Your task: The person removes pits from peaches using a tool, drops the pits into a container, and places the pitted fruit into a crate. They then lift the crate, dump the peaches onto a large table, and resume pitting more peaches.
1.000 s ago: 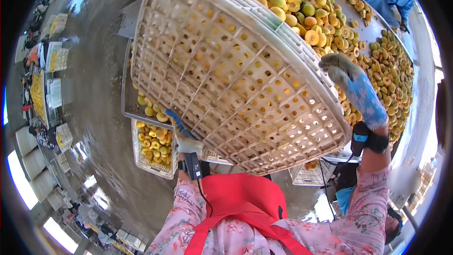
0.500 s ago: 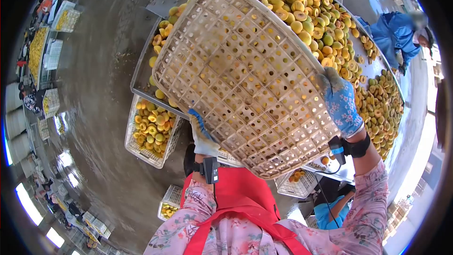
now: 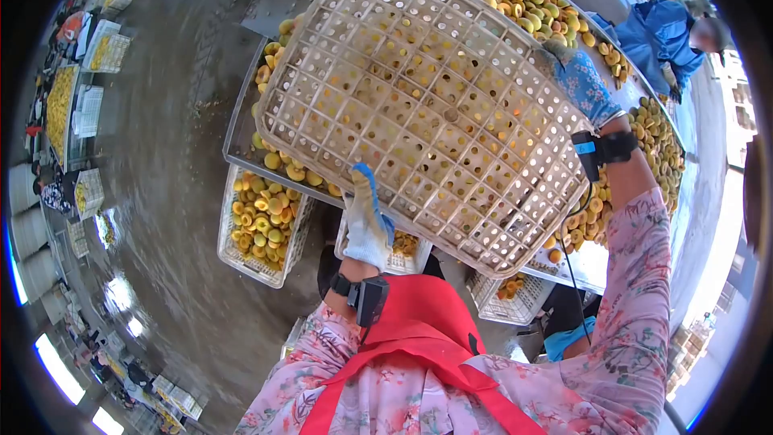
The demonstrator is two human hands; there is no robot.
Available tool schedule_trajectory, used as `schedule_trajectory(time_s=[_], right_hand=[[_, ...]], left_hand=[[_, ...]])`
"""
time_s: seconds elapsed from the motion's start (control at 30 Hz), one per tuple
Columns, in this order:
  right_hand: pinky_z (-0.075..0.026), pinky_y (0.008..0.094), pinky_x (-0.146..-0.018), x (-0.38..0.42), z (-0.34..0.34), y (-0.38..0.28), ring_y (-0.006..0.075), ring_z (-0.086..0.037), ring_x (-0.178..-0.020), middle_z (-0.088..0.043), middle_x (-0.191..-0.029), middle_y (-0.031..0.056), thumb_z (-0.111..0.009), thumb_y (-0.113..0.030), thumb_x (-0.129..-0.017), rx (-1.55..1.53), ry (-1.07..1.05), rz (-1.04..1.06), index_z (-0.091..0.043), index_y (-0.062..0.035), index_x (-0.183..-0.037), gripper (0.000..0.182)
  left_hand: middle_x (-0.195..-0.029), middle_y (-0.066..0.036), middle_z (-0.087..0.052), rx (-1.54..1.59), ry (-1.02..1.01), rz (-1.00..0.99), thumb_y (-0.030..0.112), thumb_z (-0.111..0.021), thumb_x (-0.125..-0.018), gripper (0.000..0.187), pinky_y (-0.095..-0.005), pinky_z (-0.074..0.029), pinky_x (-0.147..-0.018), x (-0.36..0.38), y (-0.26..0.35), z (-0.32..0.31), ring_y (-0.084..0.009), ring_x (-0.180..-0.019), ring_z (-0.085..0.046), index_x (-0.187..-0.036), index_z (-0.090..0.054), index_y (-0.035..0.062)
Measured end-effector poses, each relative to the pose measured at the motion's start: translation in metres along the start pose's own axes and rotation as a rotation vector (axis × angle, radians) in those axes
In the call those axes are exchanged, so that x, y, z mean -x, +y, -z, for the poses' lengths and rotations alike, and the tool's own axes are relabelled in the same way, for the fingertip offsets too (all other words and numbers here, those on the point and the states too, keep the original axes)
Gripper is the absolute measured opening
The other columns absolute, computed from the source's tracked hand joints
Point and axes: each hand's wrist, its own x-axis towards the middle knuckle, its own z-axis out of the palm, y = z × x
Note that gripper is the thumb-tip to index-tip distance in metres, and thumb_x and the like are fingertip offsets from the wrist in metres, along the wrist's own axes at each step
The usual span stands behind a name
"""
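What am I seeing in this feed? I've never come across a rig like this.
No machine: these are a person's two gloved hands, seen from a head-worn camera looking down. Small black devices sit on the wrists. The right hand grips one edge of a tilted plastic crate, its grid underside facing you; the left hand is against the near edge. Beyond, halved yellow stone fruit lies heaped on a table.

At the right hand (image 3: 576,84), the off-white rectangular crate (image 3: 435,115) is matt, ribbed plastic; the silver counter (image 3: 586,266) below the hand, smooth metal.
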Motion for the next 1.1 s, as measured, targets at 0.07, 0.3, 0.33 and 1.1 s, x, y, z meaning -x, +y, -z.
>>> schedule_trajectory(time_s=[0.07, 0.3, 0.33, 1.1], right_hand=[[-0.052, 0.0407, -0.077, 0.012, -0.015, 0.024, 0.0364, -0.066, -0.087, -0.068, -0.094, 0.0200, -0.055, -0.019, -0.094, 0.019, 0.049, -0.014, -0.066, -0.0044, -0.110, 0.024], [-0.052, 0.0395, -0.080, 0.004, 0.007, 0.048, 0.0365, -0.065, -0.094, -0.067, -0.101, 0.0214, -0.053, -0.018, -0.095, 0.024, -0.044, -0.008, -0.064, -0.0042, -0.116, 0.027], [-0.052, 0.0401, -0.079, -0.002, 0.007, 0.053, 0.0366, -0.065, -0.092, -0.067, -0.099, 0.0220, -0.052, -0.021, -0.096, 0.065, 0.008, 0.044, -0.064, -0.0044, -0.115, 0.028], [-0.049, 0.0445, -0.086, -0.019, -0.025, 0.079, 0.0357, -0.062, -0.100, -0.067, -0.106, 0.0160, -0.036, -0.041, -0.100, 0.258, 0.149, -0.343, -0.062, -0.0067, -0.115, 0.046]], left_hand=[[-0.139, -0.007, -0.043, 0.120, -0.051, -0.035, 0.051, -0.055, -0.094, 0.070, -0.0431, -0.045, -0.102, 0.009, -0.003, -0.002, -0.0226, -0.123, -0.049, -0.146, -0.028, 0.0133], [-0.117, -0.003, -0.059, 0.007, -0.103, -0.043, 0.014, -0.068, -0.090, 0.059, -0.0348, -0.052, -0.093, 0.016, -0.004, -0.021, -0.0162, -0.107, -0.059, -0.140, -0.038, 0.0127], [-0.115, -0.003, -0.060, -0.009, -0.171, -0.041, 0.012, -0.068, -0.089, 0.058, -0.0335, -0.051, -0.093, 0.021, 0.001, -0.036, -0.0155, -0.106, -0.060, -0.139, -0.039, 0.0124], [-0.127, -0.007, -0.049, -0.198, -0.301, -0.012, -0.004, -0.069, -0.080, 0.085, -0.0274, -0.048, -0.093, 0.001, -0.037, -0.076, -0.0142, -0.111, -0.053, -0.146, -0.017, 0.0107]])
